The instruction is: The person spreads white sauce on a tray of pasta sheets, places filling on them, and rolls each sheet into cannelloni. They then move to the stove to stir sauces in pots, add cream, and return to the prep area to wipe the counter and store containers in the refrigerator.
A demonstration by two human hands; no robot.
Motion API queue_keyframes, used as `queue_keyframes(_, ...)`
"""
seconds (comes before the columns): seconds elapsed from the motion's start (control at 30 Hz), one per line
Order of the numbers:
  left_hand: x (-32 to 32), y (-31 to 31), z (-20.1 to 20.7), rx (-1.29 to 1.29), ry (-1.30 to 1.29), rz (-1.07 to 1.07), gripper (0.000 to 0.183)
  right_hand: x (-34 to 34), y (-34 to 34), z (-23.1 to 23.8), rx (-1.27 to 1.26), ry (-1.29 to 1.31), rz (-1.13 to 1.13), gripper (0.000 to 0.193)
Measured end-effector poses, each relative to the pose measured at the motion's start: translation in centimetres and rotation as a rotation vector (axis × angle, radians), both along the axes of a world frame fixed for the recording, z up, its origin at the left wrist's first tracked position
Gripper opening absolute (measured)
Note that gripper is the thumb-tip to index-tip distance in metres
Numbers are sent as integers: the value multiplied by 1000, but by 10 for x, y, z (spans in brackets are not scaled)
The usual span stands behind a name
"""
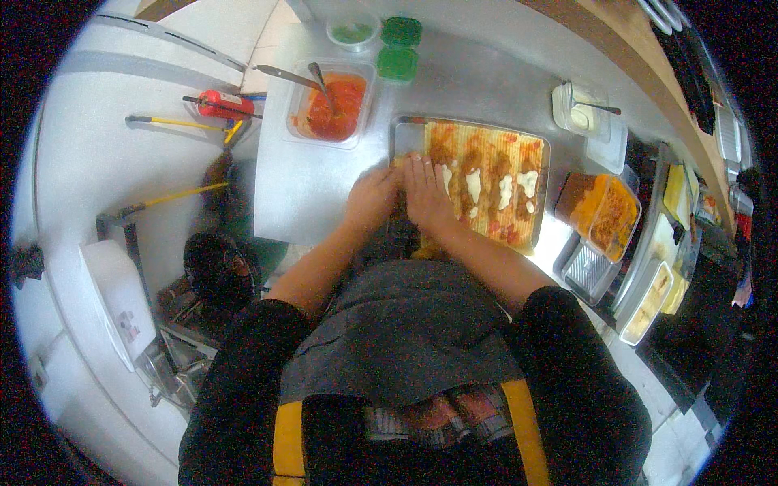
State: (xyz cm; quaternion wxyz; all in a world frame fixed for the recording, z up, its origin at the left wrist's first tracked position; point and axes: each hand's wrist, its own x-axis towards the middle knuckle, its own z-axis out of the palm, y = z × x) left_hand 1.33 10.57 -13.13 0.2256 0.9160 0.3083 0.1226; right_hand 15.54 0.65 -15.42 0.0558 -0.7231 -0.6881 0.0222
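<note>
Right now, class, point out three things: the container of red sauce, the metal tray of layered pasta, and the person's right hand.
Container of red sauce (336,105), head view: on the sauce's surface.
Metal tray (403,139), head view: on its bare left end.
Right hand (425,190), head view: on the back of the hand.

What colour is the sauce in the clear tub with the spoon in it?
Red-orange, seen in the head view: the sauce fills the clear tub.
</note>
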Motion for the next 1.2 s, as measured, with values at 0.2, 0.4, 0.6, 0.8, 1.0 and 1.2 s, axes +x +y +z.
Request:
queue_keyframes(0.2, 5, 6, -5, 54, 107, -23, 27, 2, 14, 1, -41, -7, -13, 59)
queue_keyframes(0.4, 14, 17, 19, -75, 167, -7, 35, 3, 3, 36, -64, 327, -136, 56)
queue_keyframes(0.6, 54, 45, 25, -107, 136, -259, 40, -10, -31, 48, -328, 1275, -728, 43)
queue_keyframes(0.8, 89, 60, 15, -215, 340, -496, 34, -30, -24, 19, -88, 2077, -1131, 25)
queue_keyframes(1.0, 96, 67, -5, -164, 410, -636, 28, -40, -14, 6, 160, 2308, -1170, 18)
queue_keyframes(1.2, 93, 76, -18, -249, 350, -463, 29, -33, 4, 8, 271, 2317, -1395, 29)
